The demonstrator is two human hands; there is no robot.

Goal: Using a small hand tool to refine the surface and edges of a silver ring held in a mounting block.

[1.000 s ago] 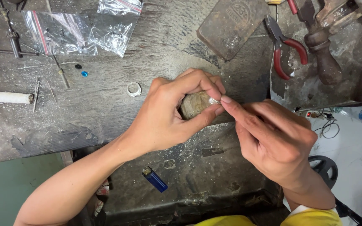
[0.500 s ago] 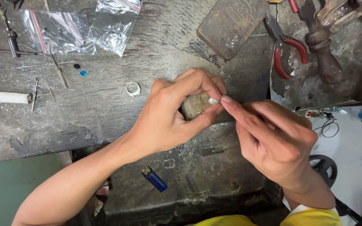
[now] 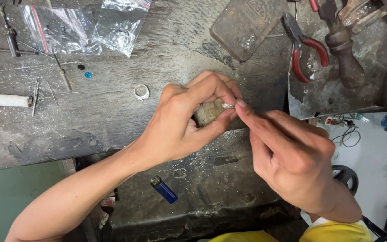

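We saw the left hand (image 3: 180, 125) curled around a small brownish block (image 3: 208, 113) at the front edge of the dusty counter (image 3: 113, 116), thumb and forefinger pinching a tiny silver piece (image 3: 228, 106) against it — the right hand (image 3: 287, 157) was closed too, its fingertips pressed to that same piece. Near the left hand lay a silver ring (image 3: 141, 92), with a blue lighter (image 3: 164, 189) on the lower ledge, red-handled pliers (image 3: 307, 51) to the right and clear plastic bags (image 3: 86, 27) at the back — all untouched.
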